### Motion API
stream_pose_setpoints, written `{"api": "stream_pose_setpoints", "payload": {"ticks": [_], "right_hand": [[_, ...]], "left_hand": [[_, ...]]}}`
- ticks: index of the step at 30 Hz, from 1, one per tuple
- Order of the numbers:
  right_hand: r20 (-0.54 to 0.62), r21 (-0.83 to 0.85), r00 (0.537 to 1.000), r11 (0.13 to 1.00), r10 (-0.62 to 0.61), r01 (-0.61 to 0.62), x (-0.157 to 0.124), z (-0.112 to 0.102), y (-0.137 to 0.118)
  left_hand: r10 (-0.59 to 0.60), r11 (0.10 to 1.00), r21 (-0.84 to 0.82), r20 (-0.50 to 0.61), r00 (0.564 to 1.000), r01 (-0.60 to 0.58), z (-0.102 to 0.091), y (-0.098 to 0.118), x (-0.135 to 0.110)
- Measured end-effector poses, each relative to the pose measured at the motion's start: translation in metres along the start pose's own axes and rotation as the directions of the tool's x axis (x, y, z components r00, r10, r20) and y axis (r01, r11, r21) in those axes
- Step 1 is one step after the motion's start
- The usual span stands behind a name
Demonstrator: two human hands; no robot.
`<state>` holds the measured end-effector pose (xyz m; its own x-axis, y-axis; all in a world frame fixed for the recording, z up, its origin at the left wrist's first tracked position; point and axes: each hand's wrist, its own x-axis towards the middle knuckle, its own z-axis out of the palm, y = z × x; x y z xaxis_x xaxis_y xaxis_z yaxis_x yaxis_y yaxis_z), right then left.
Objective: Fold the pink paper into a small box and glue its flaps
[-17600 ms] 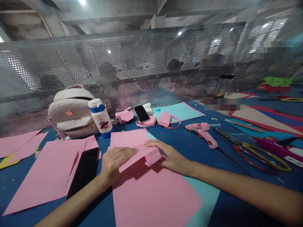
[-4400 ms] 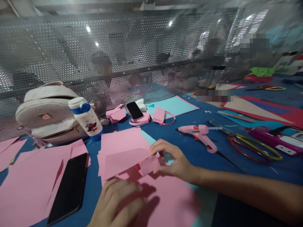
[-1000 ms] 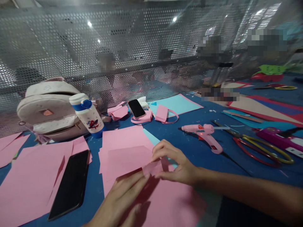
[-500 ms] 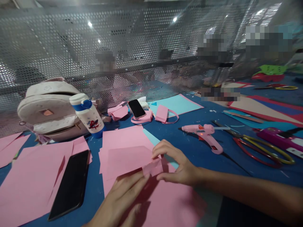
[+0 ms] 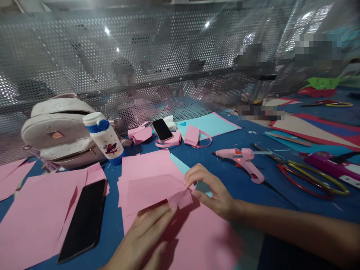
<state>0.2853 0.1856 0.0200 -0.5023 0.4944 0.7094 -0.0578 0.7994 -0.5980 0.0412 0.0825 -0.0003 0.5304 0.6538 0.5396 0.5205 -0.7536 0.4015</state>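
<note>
The patch (image 5: 56,134) on a backpack (image 5: 63,125) was too small to be read, a bottle (image 5: 102,141) was printed with a figure (image 5: 112,149), a folded paper (image 5: 156,189) was touched above pink sheets (image 5: 149,162) by the left hand (image 5: 144,230), cut off below, its grip unclear, and pinched by the right hand (image 5: 216,193), and a power strip (image 5: 327,163) was cropped.

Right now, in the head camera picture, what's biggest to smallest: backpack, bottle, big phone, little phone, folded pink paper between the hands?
Backpack
Big phone and folded pink paper: too alike to rank, both close to the camera
Bottle
Little phone
</note>
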Motion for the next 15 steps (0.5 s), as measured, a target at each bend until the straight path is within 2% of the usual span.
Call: {"api": "stream_pose_setpoints", "payload": {"ticks": [9,15], "right_hand": [[-0.007,-0.05,1.0,0.999,-0.012,0.011,0.0008,0.0009,0.0004],[-0.013,-0.016,1.0,1.0,0.02,-0.02,0.0019,0.0007,-0.0016]], "left_hand": [[0.051,0.998,0.036,-0.054,0.997,-0.049,-0.0021,0.0031,0.0035],[0.04,0.999,-0.016,0.019,0.999,-0.04,-0.002,0.0027,0.0066]]}}
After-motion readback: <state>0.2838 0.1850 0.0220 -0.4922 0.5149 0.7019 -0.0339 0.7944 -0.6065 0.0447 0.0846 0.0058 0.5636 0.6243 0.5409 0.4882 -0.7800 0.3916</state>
